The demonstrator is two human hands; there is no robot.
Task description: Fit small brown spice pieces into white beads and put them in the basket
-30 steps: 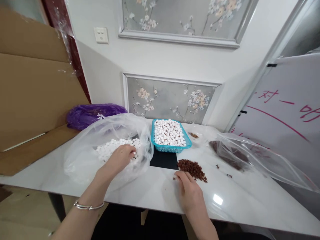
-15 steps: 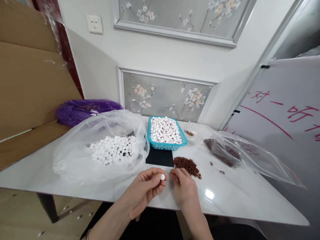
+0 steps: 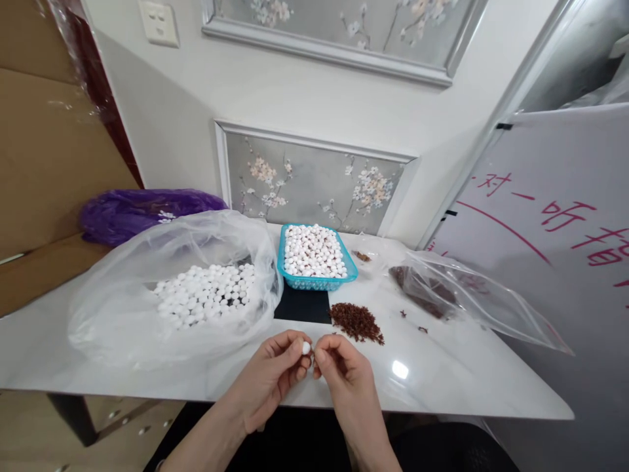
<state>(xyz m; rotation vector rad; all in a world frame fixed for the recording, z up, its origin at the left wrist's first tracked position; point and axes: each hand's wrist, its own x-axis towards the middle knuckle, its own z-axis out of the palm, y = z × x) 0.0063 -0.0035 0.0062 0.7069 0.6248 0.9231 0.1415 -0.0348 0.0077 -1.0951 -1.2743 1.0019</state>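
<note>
Between the thumb and fingers of my left hand (image 3: 278,370) is a small white ball (image 3: 305,348). My right hand (image 3: 346,370) is closed in a pinch beside the ball; whatever its fingertips hold is too small to make out. Just beyond my right hand lies a pile of reddish-brown pieces (image 3: 356,322). A blue basket (image 3: 317,282) full of white balls stands behind, at the back edge of a black mat (image 3: 302,306). On the left, a clear plastic bag (image 3: 122,288) lies open with many white balls (image 3: 201,295) inside.
A purple bag (image 3: 147,208) lies at the back left beside cardboard (image 3: 54,144). On the right, a clear bag (image 3: 481,292) holds dark brown pieces, with two loose bits near it. The white table (image 3: 442,377) ends close in front of my wrists.
My right hand has turned and come up against the ball in my left hand; earlier it was lower by the brown pile's near edge. The whole view has shifted slightly.
</note>
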